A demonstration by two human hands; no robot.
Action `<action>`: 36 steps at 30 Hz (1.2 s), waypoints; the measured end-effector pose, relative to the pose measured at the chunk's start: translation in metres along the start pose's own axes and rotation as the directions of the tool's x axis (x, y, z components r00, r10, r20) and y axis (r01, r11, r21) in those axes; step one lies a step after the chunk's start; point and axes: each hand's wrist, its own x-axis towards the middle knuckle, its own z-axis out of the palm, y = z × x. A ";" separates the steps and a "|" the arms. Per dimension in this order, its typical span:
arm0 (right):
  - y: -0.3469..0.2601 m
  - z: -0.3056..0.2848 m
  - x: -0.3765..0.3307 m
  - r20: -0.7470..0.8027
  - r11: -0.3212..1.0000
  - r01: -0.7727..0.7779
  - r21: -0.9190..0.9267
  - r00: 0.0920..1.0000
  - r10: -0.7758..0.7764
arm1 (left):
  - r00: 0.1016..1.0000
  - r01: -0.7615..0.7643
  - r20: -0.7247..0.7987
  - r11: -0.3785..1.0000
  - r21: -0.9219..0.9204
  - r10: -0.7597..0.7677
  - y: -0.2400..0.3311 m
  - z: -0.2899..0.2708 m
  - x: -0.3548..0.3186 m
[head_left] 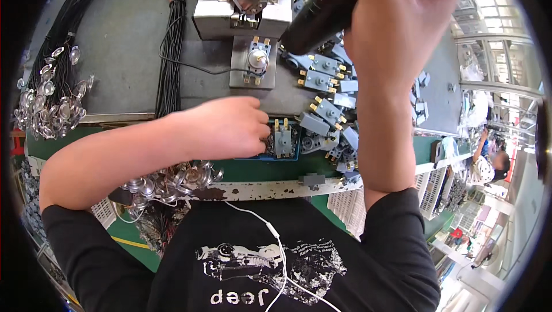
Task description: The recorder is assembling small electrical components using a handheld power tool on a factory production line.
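My right hand (397, 19) is raised at the upper right, wrapped round a black electric screwdriver (316, 24) whose narrow end slants down toward the work block. My left hand (233, 128) is closed over the left side of a small blue tray (298, 150) of small dark parts; its fingertips are hidden. A grey switch body (282, 141) with brass terminals lies in or over this tray. On the square metal block (237, 77) beyond it sits another switch body with a round silver cap (258, 59) and a black wire on top.
A metal fixture (247, 10) stands behind the block. Grey switch bodies (328, 111) are heaped at right. Black wires with silver caps (52, 99) hang at left; more silver caps (167, 184) lie near the front edge. Another person (491, 165) is far right.
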 end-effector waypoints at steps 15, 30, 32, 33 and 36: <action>0.018 0.027 0.021 -0.083 0.948 0.284 0.142 0.958 -0.274 | 0.990 0.047 -0.111 0.940 -0.337 -0.089 0.007 -0.003 0.001; 0.042 0.039 0.045 0.026 0.866 0.364 0.344 0.918 -0.396 | 0.980 0.063 -0.152 0.920 -0.386 -0.131 0.002 -0.008 -0.001; 0.004 0.034 0.025 -0.043 0.998 0.065 0.016 0.997 -0.065 | 0.980 0.064 -0.148 0.921 -0.385 -0.130 0.002 -0.009 -0.003; 0.017 0.038 0.032 -0.039 0.998 0.062 0.020 0.997 -0.061 | 0.982 0.063 -0.142 0.921 -0.383 -0.127 0.002 -0.009 -0.005; 0.027 0.037 0.030 -0.033 0.993 0.084 0.081 0.996 -0.082 | 0.981 0.050 -0.157 0.928 -0.370 -0.116 0.002 -0.008 -0.003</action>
